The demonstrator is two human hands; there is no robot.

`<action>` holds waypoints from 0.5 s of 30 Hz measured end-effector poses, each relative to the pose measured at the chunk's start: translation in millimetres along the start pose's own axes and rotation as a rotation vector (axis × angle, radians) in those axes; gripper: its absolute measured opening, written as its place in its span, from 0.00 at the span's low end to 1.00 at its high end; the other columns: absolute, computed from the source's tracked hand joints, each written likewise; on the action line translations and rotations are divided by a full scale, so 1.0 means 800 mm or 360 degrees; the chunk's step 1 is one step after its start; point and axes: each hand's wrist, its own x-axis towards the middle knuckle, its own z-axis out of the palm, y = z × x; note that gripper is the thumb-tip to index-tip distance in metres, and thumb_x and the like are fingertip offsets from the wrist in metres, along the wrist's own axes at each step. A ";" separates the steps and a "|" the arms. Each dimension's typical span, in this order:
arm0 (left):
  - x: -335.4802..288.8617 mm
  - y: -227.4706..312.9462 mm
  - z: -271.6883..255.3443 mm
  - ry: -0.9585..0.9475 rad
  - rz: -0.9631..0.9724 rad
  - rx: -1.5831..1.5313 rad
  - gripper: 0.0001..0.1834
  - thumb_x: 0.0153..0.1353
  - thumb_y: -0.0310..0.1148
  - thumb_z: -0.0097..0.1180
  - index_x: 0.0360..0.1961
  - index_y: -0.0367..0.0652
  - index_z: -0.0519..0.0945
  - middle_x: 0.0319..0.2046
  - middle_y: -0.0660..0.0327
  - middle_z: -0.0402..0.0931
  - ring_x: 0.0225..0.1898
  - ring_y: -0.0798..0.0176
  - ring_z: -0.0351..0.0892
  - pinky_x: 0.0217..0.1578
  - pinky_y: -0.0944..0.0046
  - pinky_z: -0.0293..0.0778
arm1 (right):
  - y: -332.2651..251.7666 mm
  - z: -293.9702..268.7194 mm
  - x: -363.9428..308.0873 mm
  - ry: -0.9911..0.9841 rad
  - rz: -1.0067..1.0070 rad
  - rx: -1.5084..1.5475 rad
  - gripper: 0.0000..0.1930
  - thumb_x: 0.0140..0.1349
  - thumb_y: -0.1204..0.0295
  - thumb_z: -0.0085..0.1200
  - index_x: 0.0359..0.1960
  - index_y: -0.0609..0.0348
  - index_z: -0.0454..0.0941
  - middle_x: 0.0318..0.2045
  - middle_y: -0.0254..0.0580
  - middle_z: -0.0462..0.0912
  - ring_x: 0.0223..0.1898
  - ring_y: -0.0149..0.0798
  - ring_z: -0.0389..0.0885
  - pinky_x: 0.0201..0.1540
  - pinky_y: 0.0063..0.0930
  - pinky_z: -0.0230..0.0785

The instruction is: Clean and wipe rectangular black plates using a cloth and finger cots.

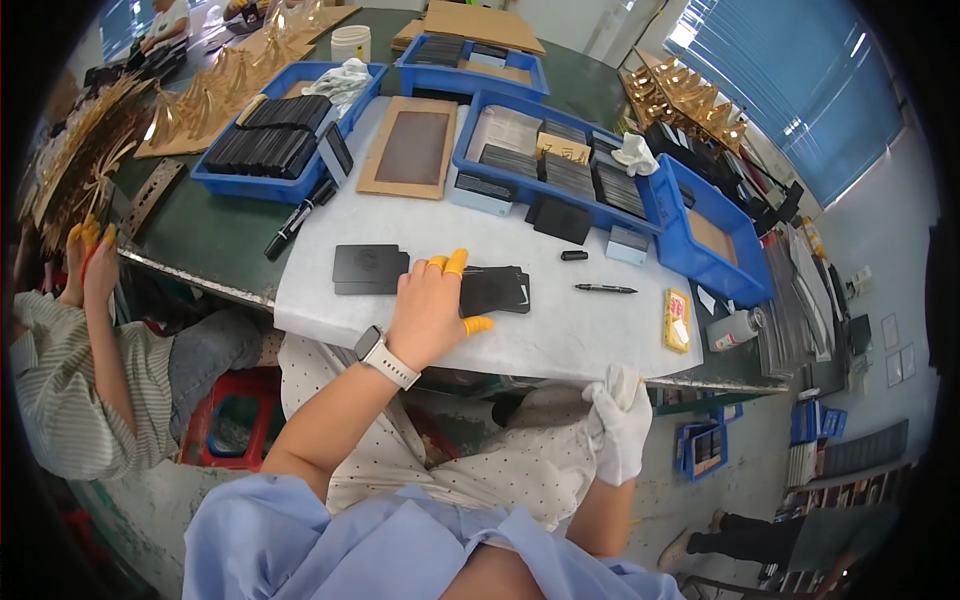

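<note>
White-covered workbench (540, 345), thin matte-black rectangular plates (492, 290), one bearing a white mark (523, 294), yellow-tipped left hand (428, 310) spread across them, white-gloved right hand (615, 428), grip indeterminable.

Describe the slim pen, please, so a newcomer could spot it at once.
Find the green table and its white sheet. On the sheet's right half, left of the yellow packet, lies the slim pen, far longer than the black stub nearby.

On the counter (190, 225), a sheet (590, 335) carries flat cards (365, 268) nr mid nr edge. To their R: pen (606, 289), small box (677, 320) nr the nr R corner, jar (735, 329) just R. Marker (300, 220): along sheet's L edge. Behind: L bin (250, 187), board (415, 145), ctr bin (625, 222), R bin (685, 250), in that order L-to-R.
</note>
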 end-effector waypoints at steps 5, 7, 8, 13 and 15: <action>-0.003 -0.006 0.006 -0.0036 -0.0065 0.0027 0.46 0.38 0.46 0.72 0.56 0.34 0.67 0.42 0.52 0.70 0.45 0.51 0.67 0.46 0.55 0.63 | 0.033 -0.045 -0.018 0.0111 -0.0070 0.0033 0.19 0.53 0.83 0.56 0.47 0.63 0.67 0.33 0.39 0.77 0.31 0.29 0.77 0.36 0.20 0.69; -0.005 -0.008 0.005 0.0096 -0.0028 0.0047 0.41 0.38 0.45 0.72 0.53 0.34 0.70 0.41 0.52 0.71 0.45 0.51 0.67 0.46 0.55 0.63 | 0.038 -0.048 -0.023 0.0165 -0.0095 0.0076 0.16 0.55 0.83 0.55 0.45 0.62 0.68 0.32 0.39 0.77 0.30 0.29 0.77 0.34 0.18 0.69; -0.006 -0.006 0.007 0.0218 0.0029 0.0050 0.37 0.39 0.44 0.71 0.50 0.34 0.74 0.40 0.52 0.72 0.45 0.51 0.67 0.46 0.55 0.62 | 0.035 -0.047 -0.028 0.0177 -0.0095 0.0077 0.16 0.55 0.83 0.55 0.45 0.62 0.68 0.32 0.39 0.77 0.30 0.29 0.77 0.34 0.18 0.69; -0.036 0.014 -0.009 0.0383 0.0184 -0.0255 0.31 0.35 0.41 0.73 0.42 0.37 0.78 0.38 0.54 0.72 0.42 0.51 0.67 0.46 0.55 0.64 | 0.003 0.002 -0.038 0.0189 0.0145 0.0119 0.17 0.56 0.80 0.57 0.46 0.62 0.66 0.38 0.42 0.75 0.33 0.28 0.76 0.37 0.16 0.69; -0.059 0.035 -0.016 0.0373 0.0287 -0.0345 0.31 0.33 0.41 0.74 0.40 0.37 0.79 0.35 0.54 0.73 0.40 0.50 0.68 0.44 0.56 0.65 | 0.024 0.029 -0.030 0.0135 -0.0130 0.0170 0.29 0.51 0.81 0.62 0.53 0.63 0.60 0.46 0.45 0.71 0.43 0.30 0.72 0.44 0.22 0.69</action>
